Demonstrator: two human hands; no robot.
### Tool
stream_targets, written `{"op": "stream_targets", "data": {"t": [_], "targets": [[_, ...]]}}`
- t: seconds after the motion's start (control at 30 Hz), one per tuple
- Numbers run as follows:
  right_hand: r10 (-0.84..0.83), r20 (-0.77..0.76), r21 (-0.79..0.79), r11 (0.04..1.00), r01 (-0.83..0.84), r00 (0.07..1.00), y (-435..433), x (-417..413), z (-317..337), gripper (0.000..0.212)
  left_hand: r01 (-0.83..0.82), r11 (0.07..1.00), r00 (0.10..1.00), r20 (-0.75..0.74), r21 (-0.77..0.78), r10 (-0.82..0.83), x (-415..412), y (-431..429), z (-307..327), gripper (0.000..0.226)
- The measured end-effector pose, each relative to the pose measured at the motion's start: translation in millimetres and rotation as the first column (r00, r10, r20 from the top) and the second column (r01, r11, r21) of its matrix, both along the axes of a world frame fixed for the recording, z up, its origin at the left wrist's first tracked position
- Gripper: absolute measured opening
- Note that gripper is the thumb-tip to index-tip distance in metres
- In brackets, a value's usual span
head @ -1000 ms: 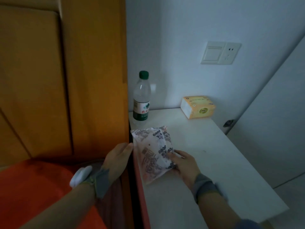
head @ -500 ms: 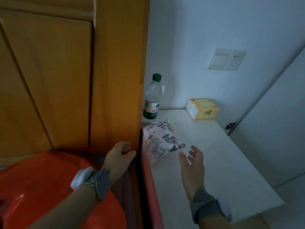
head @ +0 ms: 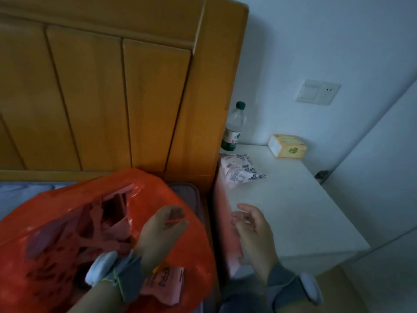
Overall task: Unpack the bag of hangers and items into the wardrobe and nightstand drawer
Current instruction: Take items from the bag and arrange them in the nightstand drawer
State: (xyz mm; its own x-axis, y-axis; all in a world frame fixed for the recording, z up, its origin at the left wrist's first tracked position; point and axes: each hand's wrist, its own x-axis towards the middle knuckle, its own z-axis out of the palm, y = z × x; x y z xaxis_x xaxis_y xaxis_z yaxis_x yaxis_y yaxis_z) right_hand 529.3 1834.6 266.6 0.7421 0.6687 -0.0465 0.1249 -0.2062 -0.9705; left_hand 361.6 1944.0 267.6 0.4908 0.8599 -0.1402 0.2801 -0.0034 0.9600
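An orange plastic bag lies on the bed at the lower left, its mouth open on pink hangers. My left hand pinches the bag's thin orange handle at its right edge. My right hand hovers with relaxed fingers, holding nothing, over the near left edge of the white nightstand. A patterned white packet lies on the nightstand's far left corner, apart from both hands. A pink pack shows through the bag below my left wrist.
A wooden headboard fills the upper left. A green-capped water bottle and a yellow tissue box stand at the back of the nightstand. A wall switch is above. A white panel stands at the right.
The view swung left and down toward the bed and bag. My right hand let go of the patterned packet and drew back. My left hand moved from the headboard edge to the bag handle.
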Motion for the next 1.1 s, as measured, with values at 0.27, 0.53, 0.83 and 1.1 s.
{"op": "stream_targets", "data": {"t": [0.27, 0.53, 0.83, 1.1], "targets": [[0.246, -0.013, -0.051, 0.968, -0.247, 0.969, -20, -70, -6, 0.028, -0.184, 0.982, 0.983, -0.022, -0.048, 0.183, -97, -35, -35, 0.018], [0.503, -0.007, -0.218, 0.843, -0.492, 0.864, -24, -116, -13, 0.024, -0.264, 0.959, 0.946, -0.163, 0.105, 0.279, -143, -40, -64, 0.024], [0.599, 0.058, -0.334, 0.766, -0.550, 0.799, -2, -119, -30, 0.024, -0.211, 0.977, 0.951, -0.222, 0.040, 0.215, -141, -32, -85, 0.033], [0.585, 0.082, -0.444, 0.746, -0.496, 0.807, 26, -74, -36, 0.055, -0.175, 0.984, 0.953, -0.257, -0.027, 0.162, -116, -26, -99, 0.035]]}}
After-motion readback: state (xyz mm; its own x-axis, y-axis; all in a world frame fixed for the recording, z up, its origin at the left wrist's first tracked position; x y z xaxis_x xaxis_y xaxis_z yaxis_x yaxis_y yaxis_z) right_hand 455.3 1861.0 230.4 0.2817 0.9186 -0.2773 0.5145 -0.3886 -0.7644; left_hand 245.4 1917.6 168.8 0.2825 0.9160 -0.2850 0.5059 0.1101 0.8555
